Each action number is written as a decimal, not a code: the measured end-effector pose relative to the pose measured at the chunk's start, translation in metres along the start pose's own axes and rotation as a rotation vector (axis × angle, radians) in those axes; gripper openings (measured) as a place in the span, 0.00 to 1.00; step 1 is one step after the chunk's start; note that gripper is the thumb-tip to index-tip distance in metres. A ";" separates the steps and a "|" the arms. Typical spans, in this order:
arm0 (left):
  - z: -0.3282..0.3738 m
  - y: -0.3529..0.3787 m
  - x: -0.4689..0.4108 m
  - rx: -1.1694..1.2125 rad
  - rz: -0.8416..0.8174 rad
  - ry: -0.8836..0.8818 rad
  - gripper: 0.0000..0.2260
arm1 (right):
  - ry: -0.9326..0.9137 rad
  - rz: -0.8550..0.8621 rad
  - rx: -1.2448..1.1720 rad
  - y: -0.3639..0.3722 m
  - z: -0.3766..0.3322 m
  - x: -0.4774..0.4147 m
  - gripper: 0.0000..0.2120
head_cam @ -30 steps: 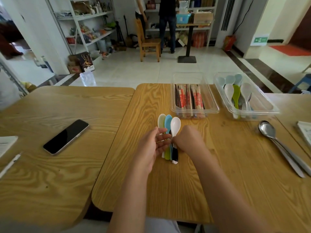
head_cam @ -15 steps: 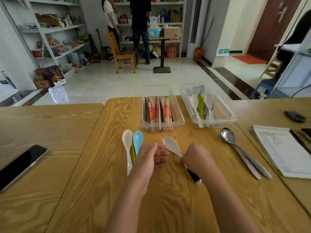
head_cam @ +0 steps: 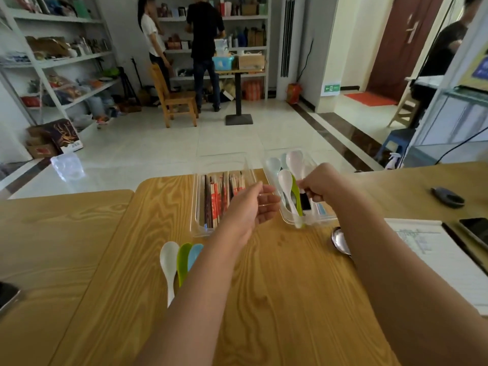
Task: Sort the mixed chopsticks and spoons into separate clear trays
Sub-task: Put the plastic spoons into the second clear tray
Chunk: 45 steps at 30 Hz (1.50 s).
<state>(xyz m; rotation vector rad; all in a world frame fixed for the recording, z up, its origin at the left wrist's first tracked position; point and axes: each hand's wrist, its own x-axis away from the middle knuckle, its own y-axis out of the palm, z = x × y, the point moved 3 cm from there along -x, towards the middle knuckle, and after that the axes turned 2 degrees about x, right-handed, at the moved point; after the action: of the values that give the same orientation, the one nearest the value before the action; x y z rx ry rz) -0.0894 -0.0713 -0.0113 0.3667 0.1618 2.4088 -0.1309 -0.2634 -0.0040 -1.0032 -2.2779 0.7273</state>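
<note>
Two clear trays sit side by side at the table's 12 o'clock edge. The left tray (head_cam: 200, 233) holds red and brown chopsticks (head_cam: 216, 199) lying lengthways. The right tray (head_cam: 311, 223) holds white, green and pale blue spoons (head_cam: 286, 180). The right hand (head_cam: 317, 186) holds a black-ended spoon (head_cam: 305, 203) over the right tray. At 7 o'clock from the left tray, a white spoon (head_cam: 169, 257), a green spoon (head_cam: 183, 260) and a blue spoon (head_cam: 195, 253) lie touching, bowls toward 12. A metal spoon (head_cam: 340, 241) lies at 5 o'clock from the right tray.

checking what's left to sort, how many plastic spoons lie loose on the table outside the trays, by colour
white spoon: 1
green spoon: 1
blue spoon: 1
total: 3
</note>
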 end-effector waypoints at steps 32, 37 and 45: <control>0.004 -0.030 0.018 0.156 0.054 0.030 0.16 | -0.278 0.001 -0.307 0.045 -0.003 0.069 0.05; -0.035 -0.080 0.088 0.284 0.207 0.055 0.16 | -0.285 -0.139 -0.365 0.103 0.021 0.145 0.06; -0.068 -0.146 0.149 0.179 0.406 0.044 0.14 | -0.194 -0.306 -0.111 0.179 0.026 0.185 0.12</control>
<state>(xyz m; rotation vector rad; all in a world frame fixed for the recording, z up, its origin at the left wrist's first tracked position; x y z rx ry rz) -0.1280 0.1355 -0.0749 0.4654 0.3539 2.8129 -0.1684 -0.0231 -0.0926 -0.6298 -2.5877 0.5946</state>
